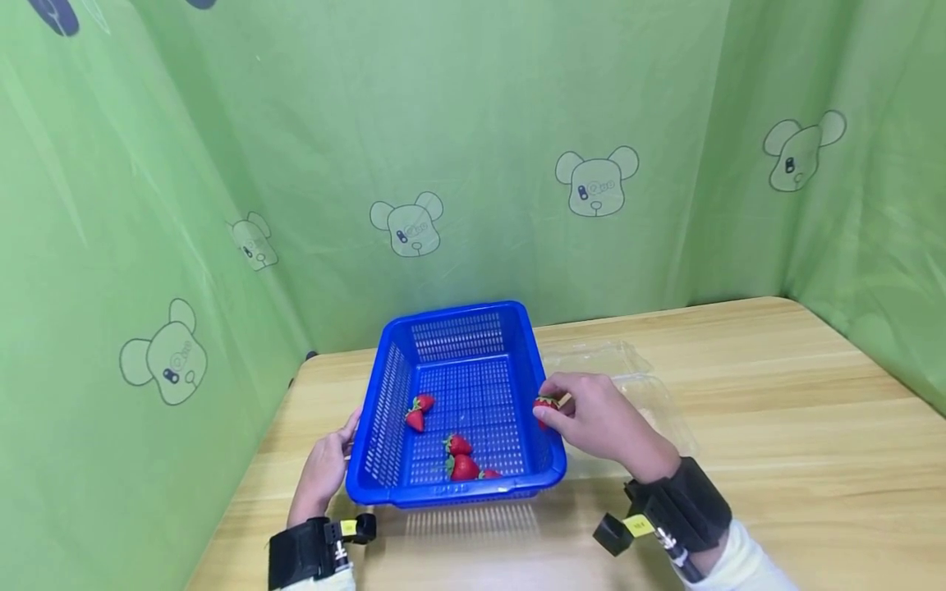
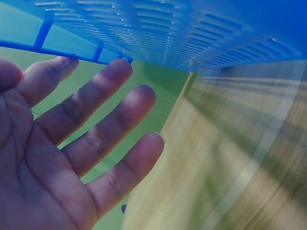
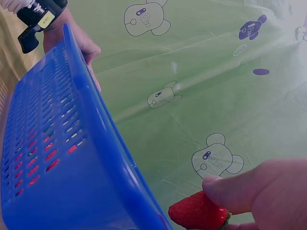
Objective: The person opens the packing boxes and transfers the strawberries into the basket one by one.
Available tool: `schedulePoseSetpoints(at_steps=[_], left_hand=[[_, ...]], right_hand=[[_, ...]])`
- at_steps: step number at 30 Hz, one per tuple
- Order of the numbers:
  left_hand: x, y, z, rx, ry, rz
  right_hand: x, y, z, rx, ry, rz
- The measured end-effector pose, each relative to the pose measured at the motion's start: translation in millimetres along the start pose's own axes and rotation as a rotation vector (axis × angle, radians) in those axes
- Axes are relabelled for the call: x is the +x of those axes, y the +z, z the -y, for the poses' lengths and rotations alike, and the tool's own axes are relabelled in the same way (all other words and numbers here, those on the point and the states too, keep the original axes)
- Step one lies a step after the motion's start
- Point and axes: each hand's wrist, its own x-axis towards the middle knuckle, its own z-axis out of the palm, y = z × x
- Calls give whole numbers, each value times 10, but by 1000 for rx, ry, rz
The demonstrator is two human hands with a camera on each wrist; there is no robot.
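A blue slotted plastic basket (image 1: 456,499) stands on the table, with several strawberries (image 1: 463,468) on its floor, some at the left and some near the front. At its right rim my right hand (image 1: 602,414) pinches a strawberry (image 3: 199,211) between thumb and fingers; in the head view that berry overlaps the rim. My left hand (image 1: 325,468) is beside the basket's left wall. In the left wrist view the left hand's fingers (image 2: 136,103) are extended and spread, tips close under the basket's rim; whether they touch it I cannot tell.
Right of the basket lies a clear plastic container (image 1: 661,402), partly hidden behind my right hand. The wooden table (image 1: 798,394) reaches far to the right. A green curtain (image 1: 473,107) with printed bear heads encloses the back and both sides.
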Motion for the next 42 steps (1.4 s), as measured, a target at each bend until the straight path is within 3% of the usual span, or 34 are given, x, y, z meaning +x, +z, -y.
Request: schedulePoseSetpoints(at_steps=[16,27,35,42], left_hand=[[-26,12,-60,15,24,6],[-35,18,-23,34,16,-10],[-48,7,-12,-2,65,-13],[-54,4,0,32,49,-26]], right_hand=[[-7,-16,16,-1,28,15],[0,-1,11,-8,16,12],[2,7,5,-5,6,11],[4,11,13,-5,19,19]])
